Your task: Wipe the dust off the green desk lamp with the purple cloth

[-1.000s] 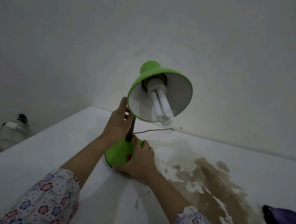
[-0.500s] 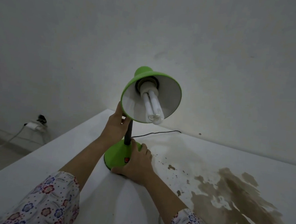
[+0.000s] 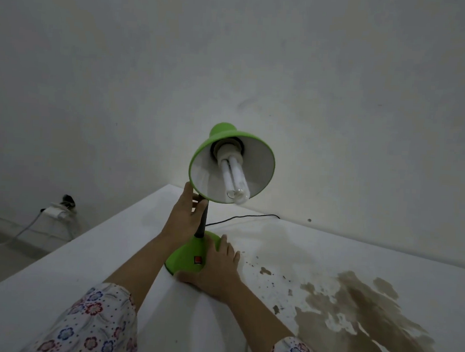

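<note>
The desk lamp (image 3: pixel 211 229) stands on the tabletop (image 3: pixel 69 280) near its far edge, by the wall (image 3: pixel 339 100). Its cord (image 3: pixel 239 218) trails behind toward the wall. A stain (image 3: pixel 366 320) spreads toward the tabletop's right near corner.

The view is swinging left and tilting up, so the purple cloth that was showing at the lower right edge is now all but gone, perhaps only a dark sliver there; the wall socket (image 3: pixel 60 211) is sliding in toward centre left, and the green desk lamp (image 3: pixel 219 191) is appearing further right and lower in frame
</note>
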`<move>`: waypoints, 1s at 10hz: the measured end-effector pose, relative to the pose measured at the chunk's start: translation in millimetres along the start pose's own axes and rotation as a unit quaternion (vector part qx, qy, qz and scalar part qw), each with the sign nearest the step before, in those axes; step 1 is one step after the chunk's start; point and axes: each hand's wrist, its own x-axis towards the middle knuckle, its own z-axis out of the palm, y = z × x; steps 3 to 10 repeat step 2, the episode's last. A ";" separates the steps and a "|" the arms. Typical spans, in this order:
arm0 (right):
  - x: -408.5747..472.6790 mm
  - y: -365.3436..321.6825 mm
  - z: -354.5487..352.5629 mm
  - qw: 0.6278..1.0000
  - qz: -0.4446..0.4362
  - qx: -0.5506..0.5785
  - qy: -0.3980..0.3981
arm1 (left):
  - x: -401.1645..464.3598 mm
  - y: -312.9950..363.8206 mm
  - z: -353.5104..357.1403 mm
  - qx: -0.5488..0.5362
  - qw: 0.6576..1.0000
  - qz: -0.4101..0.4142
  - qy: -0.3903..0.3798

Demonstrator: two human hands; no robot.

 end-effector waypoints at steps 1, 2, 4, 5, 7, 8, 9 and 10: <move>-3.2 0.4 -6.7 1.000 -0.002 0.003 -0.015 | -16.8 -5.2 1.3 0.038 0.999 0.001 0.007; -9.8 5.8 -16.1 0.999 -0.007 0.002 0.031 | -34.9 -2.9 2.7 0.082 0.995 -0.012 0.058; -9.8 5.8 -16.1 0.999 -0.007 0.002 0.031 | -34.9 -2.9 2.7 0.082 0.995 -0.012 0.058; -9.8 5.8 -16.1 0.999 -0.007 0.002 0.031 | -34.9 -2.9 2.7 0.082 0.995 -0.012 0.058; -9.8 5.8 -16.1 0.999 -0.007 0.002 0.031 | -34.9 -2.9 2.7 0.082 0.995 -0.012 0.058; -9.8 5.8 -16.1 0.999 -0.007 0.002 0.031 | -34.9 -2.9 2.7 0.082 0.995 -0.012 0.058; -9.8 5.8 -16.1 0.999 -0.007 0.002 0.031 | -34.9 -2.9 2.7 0.082 0.995 -0.012 0.058; -9.8 5.8 -16.1 0.999 -0.007 0.002 0.031 | -34.9 -2.9 2.7 0.082 0.995 -0.012 0.058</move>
